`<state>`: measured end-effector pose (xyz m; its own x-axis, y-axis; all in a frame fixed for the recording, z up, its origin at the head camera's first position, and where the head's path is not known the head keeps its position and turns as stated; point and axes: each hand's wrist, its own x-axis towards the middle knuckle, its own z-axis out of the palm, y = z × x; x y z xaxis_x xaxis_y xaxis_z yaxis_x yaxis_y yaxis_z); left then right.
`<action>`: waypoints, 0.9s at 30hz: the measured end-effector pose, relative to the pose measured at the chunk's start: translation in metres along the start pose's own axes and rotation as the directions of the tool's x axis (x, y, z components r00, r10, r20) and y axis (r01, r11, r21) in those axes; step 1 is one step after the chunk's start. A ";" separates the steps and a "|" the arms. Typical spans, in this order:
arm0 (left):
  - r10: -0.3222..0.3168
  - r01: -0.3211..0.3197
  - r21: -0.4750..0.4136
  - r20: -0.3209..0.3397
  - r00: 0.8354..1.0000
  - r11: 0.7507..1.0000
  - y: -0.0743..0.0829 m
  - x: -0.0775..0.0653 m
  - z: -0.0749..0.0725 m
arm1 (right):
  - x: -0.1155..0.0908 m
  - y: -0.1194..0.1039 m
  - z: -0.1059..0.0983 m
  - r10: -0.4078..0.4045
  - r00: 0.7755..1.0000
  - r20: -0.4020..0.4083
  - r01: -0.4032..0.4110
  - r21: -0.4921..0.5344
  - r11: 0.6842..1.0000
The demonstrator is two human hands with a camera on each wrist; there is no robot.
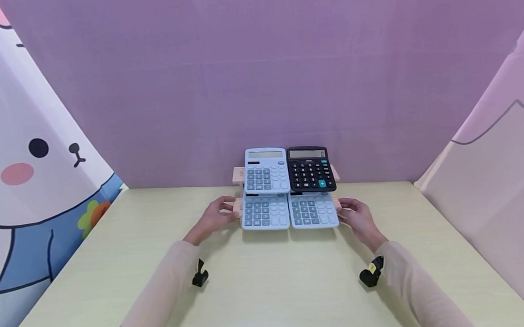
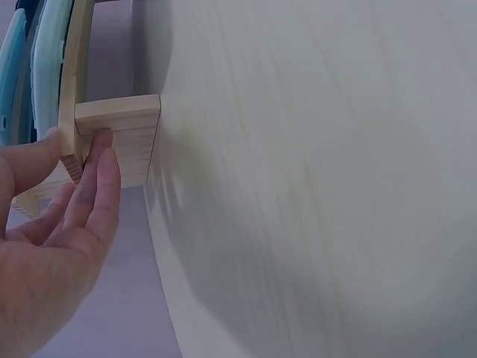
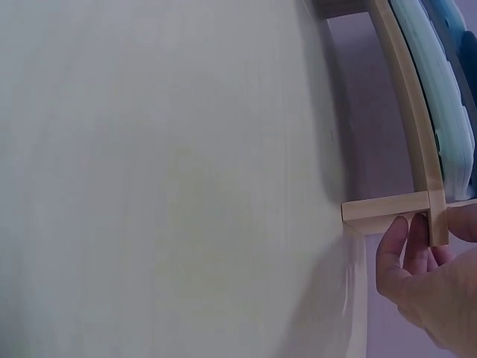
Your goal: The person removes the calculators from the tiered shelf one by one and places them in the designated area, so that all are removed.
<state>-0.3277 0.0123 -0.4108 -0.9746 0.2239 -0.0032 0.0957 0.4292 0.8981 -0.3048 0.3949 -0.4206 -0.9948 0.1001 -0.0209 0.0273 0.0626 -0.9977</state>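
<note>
A two-tier wooden rack (image 1: pixel 238 175) stands at the back of the table. On its upper tier a pale blue calculator (image 1: pixel 266 170) leans beside a black calculator (image 1: pixel 311 169), whose display reads 0. Two more pale blue ones, the left calculator (image 1: pixel 265 212) and the right calculator (image 1: pixel 313 211), sit on the lower tier, their tops hidden by the upper pair. My left hand (image 1: pixel 214 216) pinches the rack's lower left end, thumb above and fingers beneath in the left wrist view. At the lower right end, my right hand (image 1: pixel 357 219) grips the wood likewise, its thumb partly cut off in the right wrist view.
A pale wood-grain table (image 1: pixel 268 286) extends toward me. Close behind the rack hangs a purple cloth backdrop (image 1: pixel 258 84). Cartoon-printed cloth (image 1: pixel 37 205) borders the left side, and a pale pink panel (image 1: pixel 503 185) borders the right.
</note>
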 end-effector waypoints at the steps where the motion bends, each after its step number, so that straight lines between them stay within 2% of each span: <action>1: -0.005 0.005 -0.004 -0.004 1.000 1.000 0.000 0.000 0.000 | 0.000 0.000 0.000 -0.002 1.000 0.003 0.002 0.004 1.000; 11: 0.028 -0.026 -0.059 0.022 0.999 0.998 -0.004 0.001 -0.002 | 0.000 -0.001 0.000 0.012 1.000 0.019 -0.012 0.003 1.000; 18: 0.013 -0.011 -0.073 0.020 1.000 0.997 -0.002 -0.001 -0.001 | 0.001 0.000 -0.002 0.016 1.000 0.023 -0.016 -0.003 1.000; 21: 0.022 -0.020 -0.045 0.029 0.999 0.999 -0.001 -0.001 -0.001 | 0.002 0.001 -0.004 0.017 0.999 0.027 -0.016 -0.005 1.000; 27: -0.004 0.005 -0.032 0.032 0.999 0.999 -0.003 0.001 0.000 | 0.001 -0.001 -0.007 0.025 0.999 0.035 -0.025 0.007 1.000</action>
<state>-0.3292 0.0111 -0.4132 -0.9679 0.2506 -0.0208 0.0845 0.4020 0.9117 -0.3048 0.4023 -0.4195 -0.9966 0.0666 -0.0480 0.0515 0.0530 -0.9973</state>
